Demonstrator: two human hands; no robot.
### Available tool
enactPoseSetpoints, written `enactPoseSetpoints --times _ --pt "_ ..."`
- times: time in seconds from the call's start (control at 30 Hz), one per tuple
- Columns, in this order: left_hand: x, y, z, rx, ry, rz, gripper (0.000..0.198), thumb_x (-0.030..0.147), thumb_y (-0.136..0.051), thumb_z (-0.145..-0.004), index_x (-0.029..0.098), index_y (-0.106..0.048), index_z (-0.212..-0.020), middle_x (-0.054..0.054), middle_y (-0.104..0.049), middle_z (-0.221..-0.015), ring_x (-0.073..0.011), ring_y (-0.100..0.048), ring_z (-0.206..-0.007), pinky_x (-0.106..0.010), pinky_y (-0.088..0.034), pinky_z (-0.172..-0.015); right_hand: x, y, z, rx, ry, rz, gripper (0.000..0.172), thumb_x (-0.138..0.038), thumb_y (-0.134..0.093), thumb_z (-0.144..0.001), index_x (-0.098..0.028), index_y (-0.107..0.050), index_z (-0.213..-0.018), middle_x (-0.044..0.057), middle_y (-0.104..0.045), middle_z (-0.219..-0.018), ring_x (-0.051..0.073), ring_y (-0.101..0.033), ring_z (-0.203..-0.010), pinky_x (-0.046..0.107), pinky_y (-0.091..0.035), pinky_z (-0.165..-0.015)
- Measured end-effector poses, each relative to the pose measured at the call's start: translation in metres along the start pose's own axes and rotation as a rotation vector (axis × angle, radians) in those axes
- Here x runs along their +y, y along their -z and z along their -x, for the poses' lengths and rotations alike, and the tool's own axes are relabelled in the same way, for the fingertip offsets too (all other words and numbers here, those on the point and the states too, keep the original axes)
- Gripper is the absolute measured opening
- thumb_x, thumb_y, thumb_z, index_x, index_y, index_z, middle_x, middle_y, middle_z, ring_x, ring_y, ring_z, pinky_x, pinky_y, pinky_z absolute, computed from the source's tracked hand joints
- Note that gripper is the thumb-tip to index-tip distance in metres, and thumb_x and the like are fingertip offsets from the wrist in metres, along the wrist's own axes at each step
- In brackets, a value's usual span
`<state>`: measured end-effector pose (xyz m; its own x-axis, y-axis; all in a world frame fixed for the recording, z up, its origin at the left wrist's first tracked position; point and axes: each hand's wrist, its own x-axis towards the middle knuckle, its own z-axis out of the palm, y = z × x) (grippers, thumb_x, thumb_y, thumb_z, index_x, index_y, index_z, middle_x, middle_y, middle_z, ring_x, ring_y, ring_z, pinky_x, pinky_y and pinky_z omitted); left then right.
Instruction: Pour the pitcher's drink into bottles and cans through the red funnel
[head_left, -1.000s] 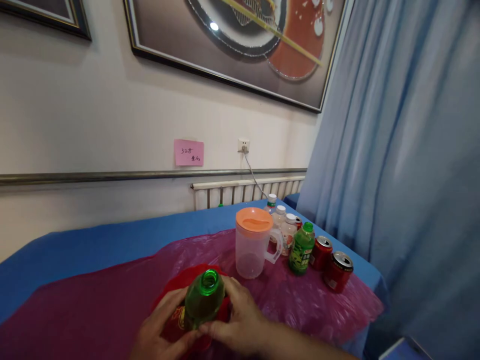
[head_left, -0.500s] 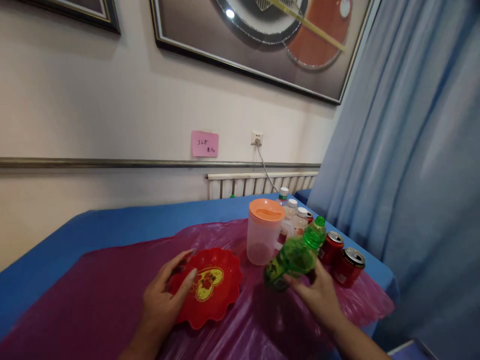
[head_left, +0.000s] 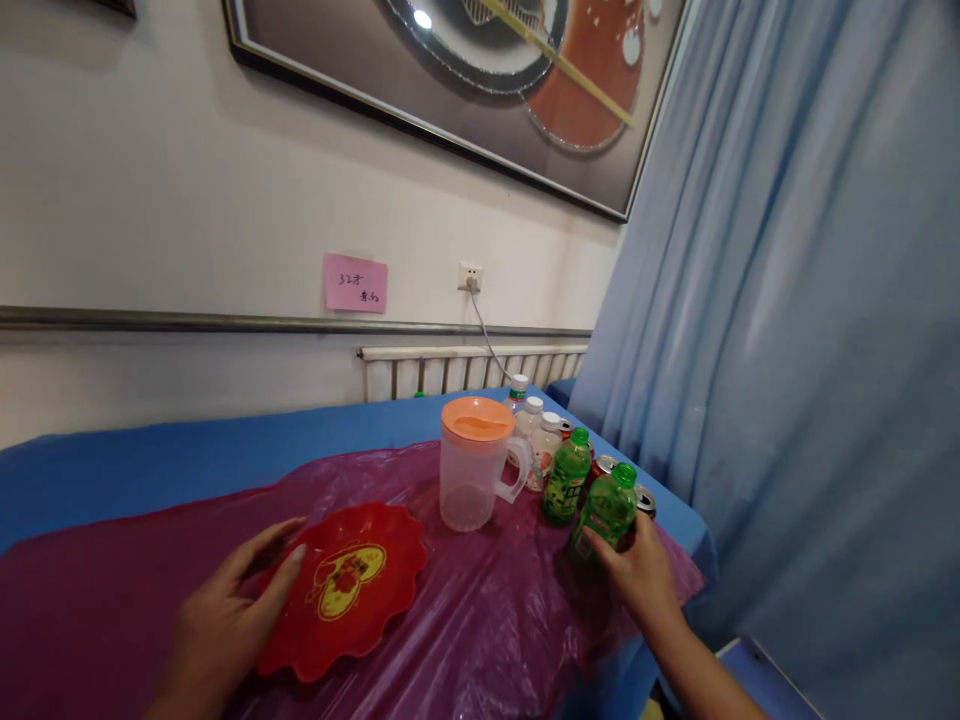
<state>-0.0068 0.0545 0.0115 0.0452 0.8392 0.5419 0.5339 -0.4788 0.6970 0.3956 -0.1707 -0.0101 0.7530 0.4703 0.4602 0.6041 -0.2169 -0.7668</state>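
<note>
My right hand is closed round a green plastic bottle, which stands upright with its cap off, or with a green cap; I cannot tell which. Just left of it is a second green bottle. At the lower left, my left hand grips the left rim of a red scalloped plate with a yellow print, thumb over the edge. Between the hands, further back, stands a clear pitcher with an orange lid, its handle to the right.
Several white-capped bottles stand behind the green ones. Red cans are partly hidden behind the held bottle. Purple plastic film lies over the blue tablecloth. A blue curtain hangs at the right.
The green bottle in my right hand has gone from tilted to upright, in front of the cans and beside the other green bottle. My view has turned right; my left hand stays at the plate.
</note>
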Motion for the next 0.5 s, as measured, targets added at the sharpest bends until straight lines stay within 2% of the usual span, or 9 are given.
enactPoseSetpoints --times 0.13,0.27,0.4,0.5 --pt "-0.013 -0.002 -0.006 -0.032 0.137 0.003 0.042 0.053 -0.063 -0.071 0.027 -0.074 -0.103 -0.002 -0.082 -0.1 -0.0245 -0.078 -0.086 -0.032 -0.063 -0.08 0.006 -0.015 -0.007 -0.047 -0.017 0.075 0.053 -0.057 -0.073 -0.075 -0.019 -0.065 -0.111 0.012 -0.075 -0.104 0.033 -0.072 -0.095 0.04 -0.054 -0.08" --pt "-0.019 -0.001 -0.009 -0.031 0.192 0.059 0.043 0.053 -0.067 -0.066 0.024 -0.075 -0.097 -0.004 -0.082 -0.093 -0.0245 -0.077 -0.08 -0.031 -0.064 -0.072 0.014 -0.021 -0.006 -0.076 -0.017 0.107 0.055 -0.062 -0.068 -0.078 -0.018 -0.062 -0.111 0.014 -0.074 -0.106 0.035 -0.071 -0.097 0.043 -0.055 -0.081" --pt "-0.019 0.001 -0.006 -0.033 0.258 0.104 0.036 0.049 -0.069 -0.066 0.024 -0.074 -0.09 -0.005 -0.082 -0.09 -0.0248 -0.077 -0.081 -0.03 -0.064 -0.072 0.025 -0.019 0.002 -0.096 0.082 0.118 0.06 -0.065 -0.062 -0.083 -0.016 -0.059 -0.119 0.017 -0.07 -0.114 0.036 -0.068 -0.106 0.046 -0.053 -0.089" --pt "-0.022 0.003 -0.003 -0.03 0.298 0.113 0.035 0.047 -0.069 -0.066 0.023 -0.074 -0.091 -0.006 -0.082 -0.094 -0.026 -0.078 -0.084 -0.033 -0.064 -0.075 0.035 -0.018 0.017 -0.03 0.196 0.135 0.066 -0.066 -0.058 -0.086 -0.015 -0.054 -0.128 0.018 -0.066 -0.118 0.036 -0.063 -0.112 0.049 -0.051 -0.094"
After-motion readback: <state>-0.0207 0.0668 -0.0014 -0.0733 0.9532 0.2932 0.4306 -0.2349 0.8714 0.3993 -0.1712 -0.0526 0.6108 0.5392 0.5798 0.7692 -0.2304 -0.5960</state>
